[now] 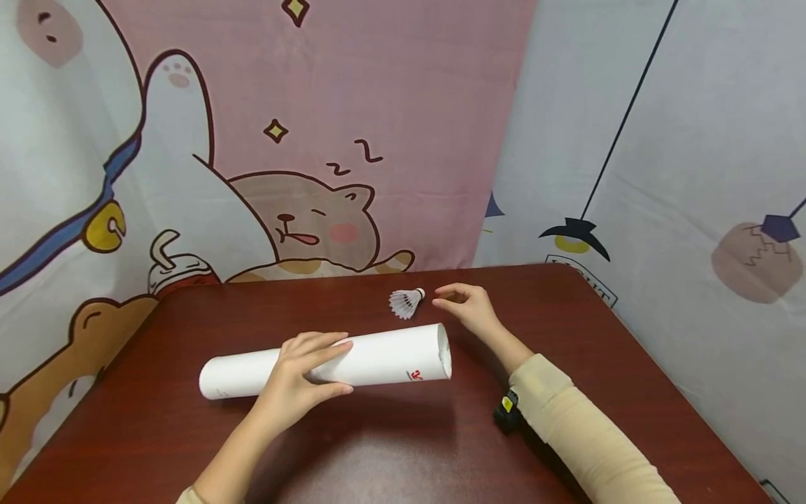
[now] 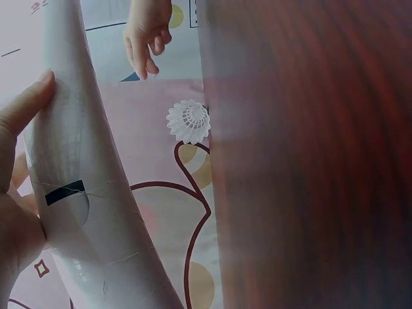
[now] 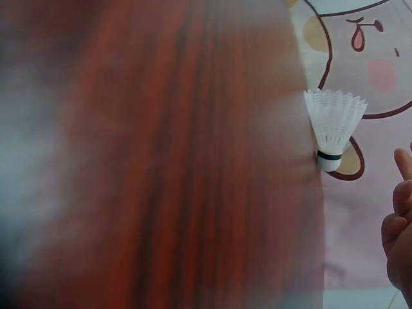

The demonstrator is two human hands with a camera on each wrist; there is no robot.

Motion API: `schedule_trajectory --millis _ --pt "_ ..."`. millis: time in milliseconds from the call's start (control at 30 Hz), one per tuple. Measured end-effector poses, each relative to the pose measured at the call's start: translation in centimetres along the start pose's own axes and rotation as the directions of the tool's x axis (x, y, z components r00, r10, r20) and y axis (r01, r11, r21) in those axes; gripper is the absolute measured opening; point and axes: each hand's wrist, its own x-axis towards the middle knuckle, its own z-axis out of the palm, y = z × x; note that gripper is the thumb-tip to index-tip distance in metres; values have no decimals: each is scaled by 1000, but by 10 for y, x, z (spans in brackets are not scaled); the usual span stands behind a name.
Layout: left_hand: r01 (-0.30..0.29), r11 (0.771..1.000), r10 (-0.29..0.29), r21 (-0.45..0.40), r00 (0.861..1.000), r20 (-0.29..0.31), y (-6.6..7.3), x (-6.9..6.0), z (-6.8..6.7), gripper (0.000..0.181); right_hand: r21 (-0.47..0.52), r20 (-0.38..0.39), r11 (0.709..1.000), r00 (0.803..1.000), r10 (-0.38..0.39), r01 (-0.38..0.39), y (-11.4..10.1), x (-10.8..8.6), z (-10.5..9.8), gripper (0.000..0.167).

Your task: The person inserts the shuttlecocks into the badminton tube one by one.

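My left hand [image 1: 292, 381] grips a long white shuttlecock tube [image 1: 390, 355] around its middle, thumb on the near side and fingers over the top. The tube lies nearly level, its right end a little higher, with a shadow on the table below it. Small red print shows near that right end. A white shuttlecock [image 1: 405, 302] rests on the table behind the tube, its cork [image 3: 329, 163] pointing right. Just right of the cork is my right hand [image 1: 469, 308], apart from it, fingers loosely bent with nothing between them.
The dark red-brown wooden table [image 1: 567, 329] backs onto a cartoon-printed curtain [image 1: 409, 105]. Strapped under the right sleeve is a small black device [image 1: 506, 413].
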Motion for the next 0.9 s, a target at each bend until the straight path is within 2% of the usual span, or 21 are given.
schedule_trajectory --millis 400,633,900 --pt "-1 1000 1 2 1000 9 1 2 0 60 -116 67 991 994 82 -74 15 26 20 38" --pt "5 1000 -5 2 1000 13 1 1 1 60 -228 98 973 993 68 -44 17 31 29 40" --pt "5 1000 -5 3 1000 14 1 0 2 61 -292 114 955 990 83 -46 16 33 40 46"
